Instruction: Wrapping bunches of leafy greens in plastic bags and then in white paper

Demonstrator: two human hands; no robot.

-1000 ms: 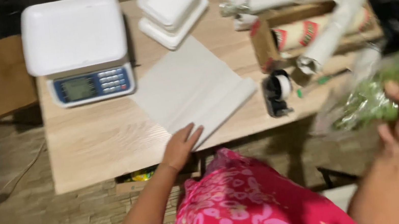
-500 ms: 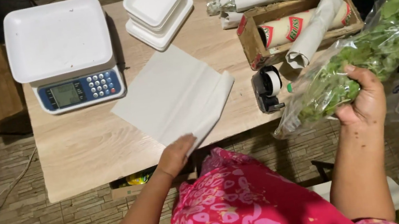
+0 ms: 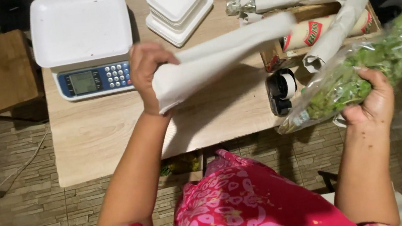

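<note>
Above the wood-grain table [image 3: 111,135], hands grip: left [image 3: 145,66] limp white paper [image 3: 214,57], right [image 3: 373,100] crinkly bagged greens [image 3: 375,64].

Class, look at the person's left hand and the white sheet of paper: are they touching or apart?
Touching. The head view shows the left hand closed around one end of the white paper, lifting it off the wooden table.

Left hand [image 3: 146,71] gripping white paper [image 3: 214,57], right hand [image 3: 373,100] holding bagged greens [image 3: 381,63]
</note>
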